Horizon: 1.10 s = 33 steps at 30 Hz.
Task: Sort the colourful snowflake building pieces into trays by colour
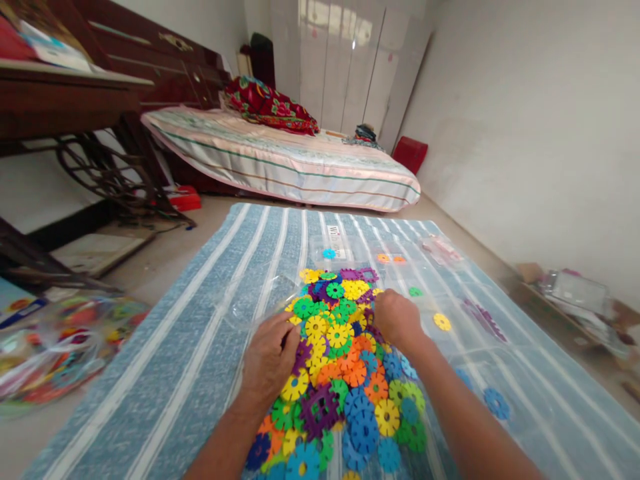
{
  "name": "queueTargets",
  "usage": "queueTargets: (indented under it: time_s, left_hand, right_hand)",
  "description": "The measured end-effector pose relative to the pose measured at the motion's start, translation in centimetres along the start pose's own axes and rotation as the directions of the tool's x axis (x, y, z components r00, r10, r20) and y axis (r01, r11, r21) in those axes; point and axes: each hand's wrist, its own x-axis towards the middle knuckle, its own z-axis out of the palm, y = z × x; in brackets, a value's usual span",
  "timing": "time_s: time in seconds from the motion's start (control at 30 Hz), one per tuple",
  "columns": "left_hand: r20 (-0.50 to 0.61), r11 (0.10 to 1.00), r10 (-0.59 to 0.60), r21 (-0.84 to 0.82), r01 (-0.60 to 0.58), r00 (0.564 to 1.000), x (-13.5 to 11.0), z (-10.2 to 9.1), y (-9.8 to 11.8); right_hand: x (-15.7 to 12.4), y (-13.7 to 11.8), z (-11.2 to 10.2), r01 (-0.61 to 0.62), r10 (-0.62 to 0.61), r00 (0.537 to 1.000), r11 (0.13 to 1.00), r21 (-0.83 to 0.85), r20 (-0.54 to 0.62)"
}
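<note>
Bed against dark headboard, striped sheet over it. Red floral blanket heaped on top. Shiny pale wardrobe behind. Treadle stand at left, wheel beneath; red box on floor nearby. Red case past bed's right end. Cardboard box by right wall.

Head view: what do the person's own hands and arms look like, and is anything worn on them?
The left hand and right hand are bare and gloveless; the forearms show no sleeves, watch or bracelet. Rings cannot be ruled out.
</note>
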Motion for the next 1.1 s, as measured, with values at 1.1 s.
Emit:
queueTargets:
  time_s: [1.1]
  left_hand:
    - [0.013,1.0,-0.02,0.012,0.02,1.0,-0.2,0.7,1.0]
  right_hand:
    - [-12.3,1.8,7.0,0.385,-0.131,0.878,0.766,0.515,-0.461]
